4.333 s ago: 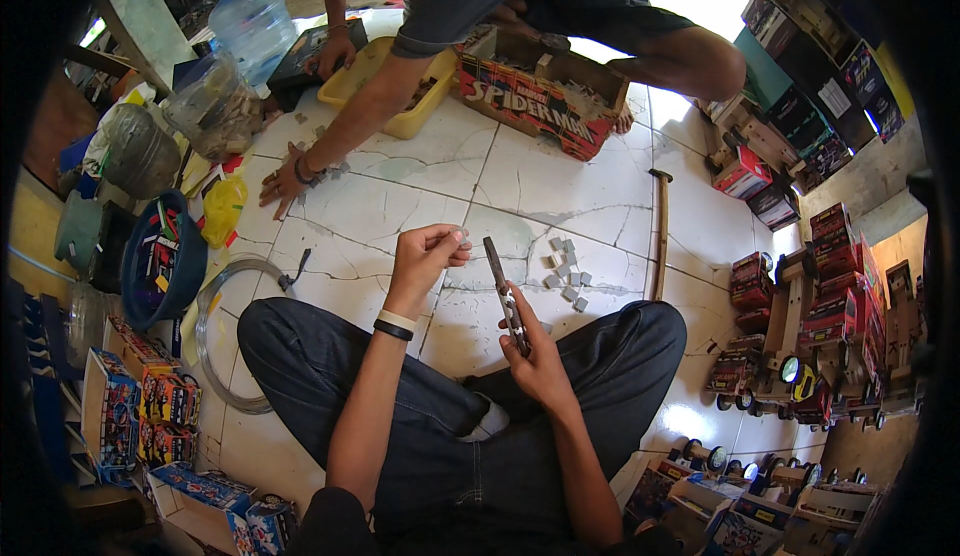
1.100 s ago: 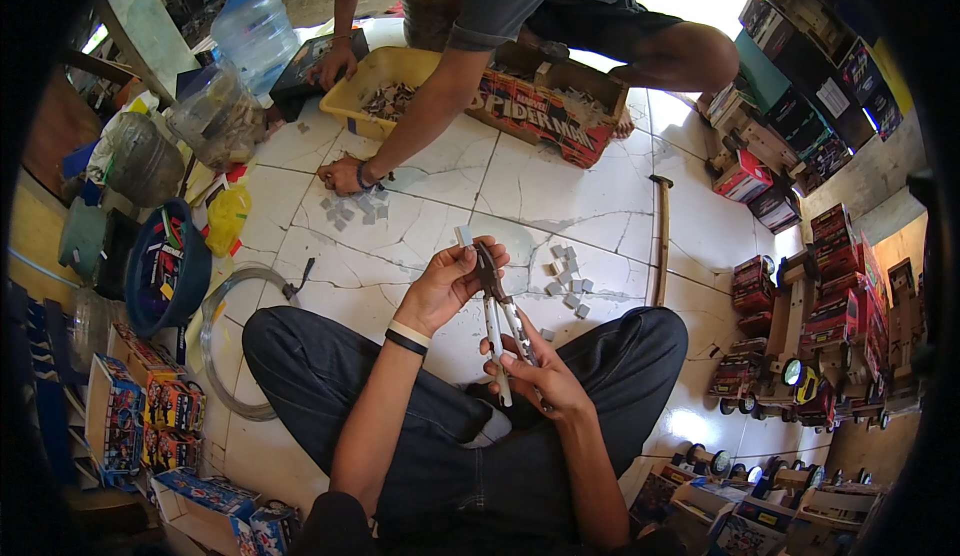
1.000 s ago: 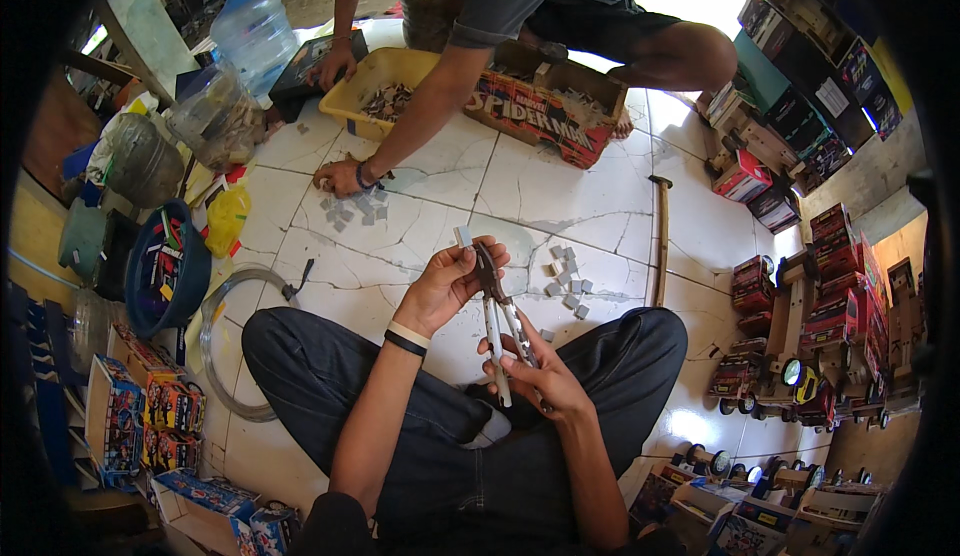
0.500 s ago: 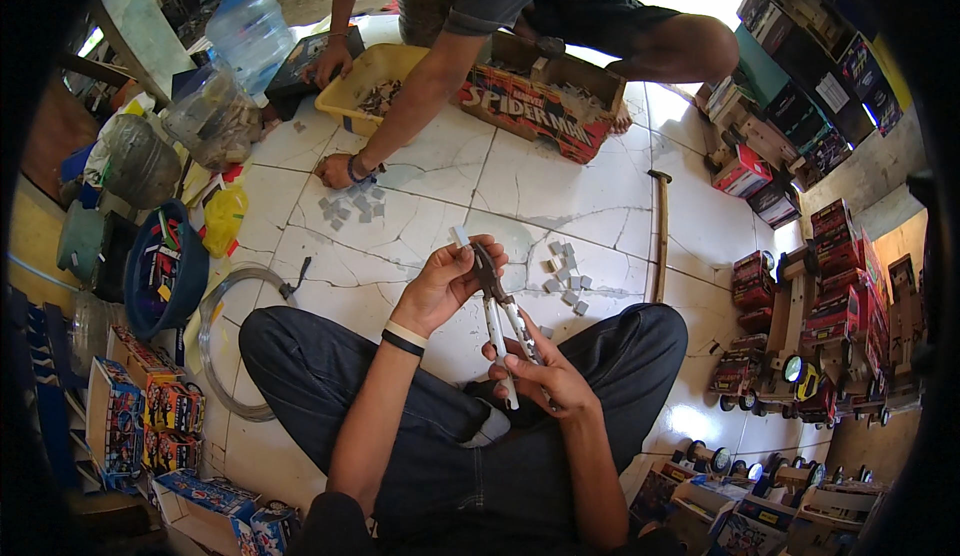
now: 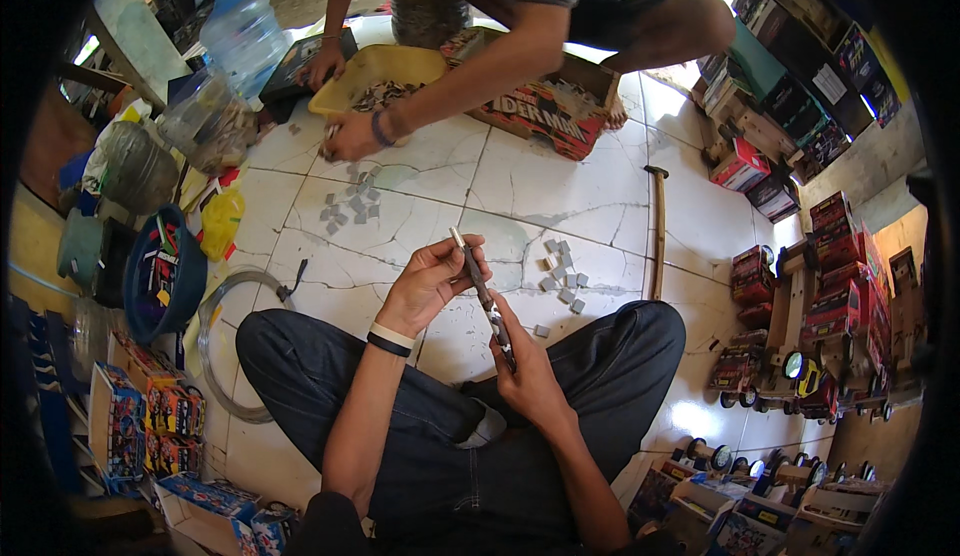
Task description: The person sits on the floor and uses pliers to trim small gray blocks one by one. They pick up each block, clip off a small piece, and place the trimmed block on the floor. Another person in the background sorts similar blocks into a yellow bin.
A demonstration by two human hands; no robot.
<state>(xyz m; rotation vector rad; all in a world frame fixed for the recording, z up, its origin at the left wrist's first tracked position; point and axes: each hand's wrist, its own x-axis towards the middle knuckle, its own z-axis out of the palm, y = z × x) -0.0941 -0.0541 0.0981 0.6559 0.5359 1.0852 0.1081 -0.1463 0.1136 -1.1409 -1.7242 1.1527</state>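
Observation:
My left hand [image 5: 420, 291] pinches a thin pale strip [image 5: 457, 237] whose end sticks up past the fingertips, at the jaws of a pair of dark metal pliers [image 5: 487, 298]. My right hand [image 5: 532, 381] is wrapped round the plier handles, which look pressed together or turned edge-on. Part of the jaws is hidden by my left fingers. Just beyond my right hand, several small grey square pieces [image 5: 560, 276] lie on the white tiles. A second scatter of grey pieces [image 5: 352, 204] lies farther left, in front of a co-worker's hand [image 5: 352, 139].
The co-worker leans over a yellow basin [image 5: 330, 99] and a printed red box [image 5: 560, 126]. A hammer [image 5: 658, 226] lies to the right, coiled clear tubing [image 5: 208, 341] to the left. Toy trucks [image 5: 840, 306] stand along the right, a blue tub [image 5: 140, 326] at left.
The plier handles, spread apart before, now appear together, and the pliers have turned edge-on. The co-worker's hand has lifted from the far grey pieces towards the yellow basin.

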